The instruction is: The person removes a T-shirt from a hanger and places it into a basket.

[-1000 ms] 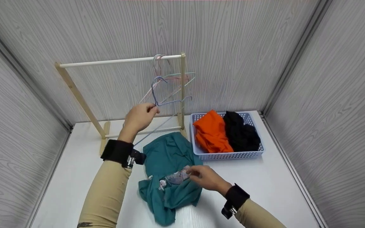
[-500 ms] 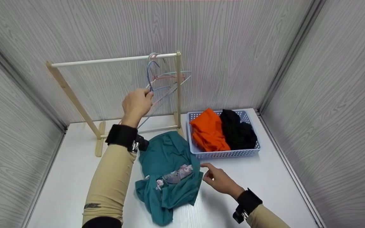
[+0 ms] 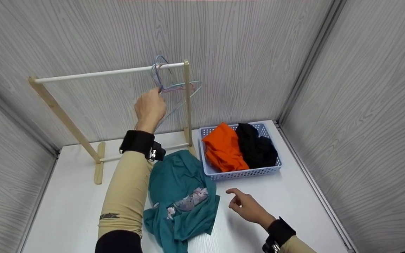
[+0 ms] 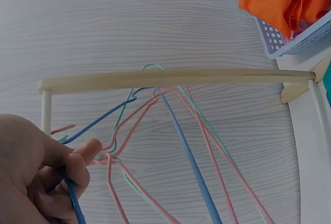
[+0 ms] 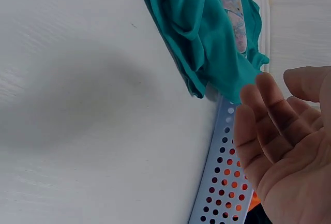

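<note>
At the rack's rail, my left hand (image 3: 150,107) grips a blue hanger (image 4: 189,157) near its neck. The hanger's hook is up by the white rail (image 3: 118,71), close to the pink hanger (image 4: 147,195) and the green hanger (image 4: 222,151) that hang there. Whether the hook rests on the rail I cannot tell. Over the table, right of a crumpled teal garment (image 3: 174,175) with a printed patch, my right hand (image 3: 248,208) is held with loosely bent fingers and nothing in it.
A light blue perforated basket (image 3: 244,173) stands behind the right hand, holding an orange garment (image 3: 223,149) and a black garment (image 3: 257,147). The rack's wooden right post (image 3: 188,105) rises beside the hangers. Grey wood-grain walls enclose the table (image 3: 72,196).
My left hand has raised the blue hanger from above the teal garment to the rail. My right hand has left the garment's patch and drawn off to the right.
</note>
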Motion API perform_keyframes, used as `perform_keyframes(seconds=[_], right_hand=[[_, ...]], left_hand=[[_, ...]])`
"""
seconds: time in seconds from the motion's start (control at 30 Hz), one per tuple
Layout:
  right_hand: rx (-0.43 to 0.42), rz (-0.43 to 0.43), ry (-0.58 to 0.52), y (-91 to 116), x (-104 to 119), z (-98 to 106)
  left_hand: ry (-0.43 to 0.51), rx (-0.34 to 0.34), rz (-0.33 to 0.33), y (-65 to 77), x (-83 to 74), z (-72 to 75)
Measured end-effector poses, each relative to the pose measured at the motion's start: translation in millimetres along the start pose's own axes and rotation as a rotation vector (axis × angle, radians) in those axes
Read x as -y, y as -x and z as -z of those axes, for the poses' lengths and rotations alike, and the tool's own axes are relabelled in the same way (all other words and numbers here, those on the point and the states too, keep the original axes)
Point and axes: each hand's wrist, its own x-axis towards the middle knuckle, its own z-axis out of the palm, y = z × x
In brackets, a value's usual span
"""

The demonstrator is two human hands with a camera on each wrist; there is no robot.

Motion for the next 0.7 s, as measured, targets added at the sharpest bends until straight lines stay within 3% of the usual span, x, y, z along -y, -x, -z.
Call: perform_keyframes(seconds=[0.13, 0.4, 0.5, 0.7], right_hand=[[0.026, -0.013, -0.018, 5.2, -1.3, -4.3], [0.104, -0.048, -0.067, 8.9, -2.9, -16.1], [0.136, -0.049, -0.078, 6.4, -3.8, -19.4], [0.172, 0.000, -0.057, -9.4, -0.1, -24.9]], left_hand=[[-0.040, -0.016, -0.010, -0.6, 5.5, 3.2], [-0.123, 0.076, -0.011, 4.9, 17.1, -1.0], [-0.101, 0.072, -0.013, 10.0, 23.2, -2.1], [-0.007, 0.004, -0.050, 22.9, 35.0, 1.5]])
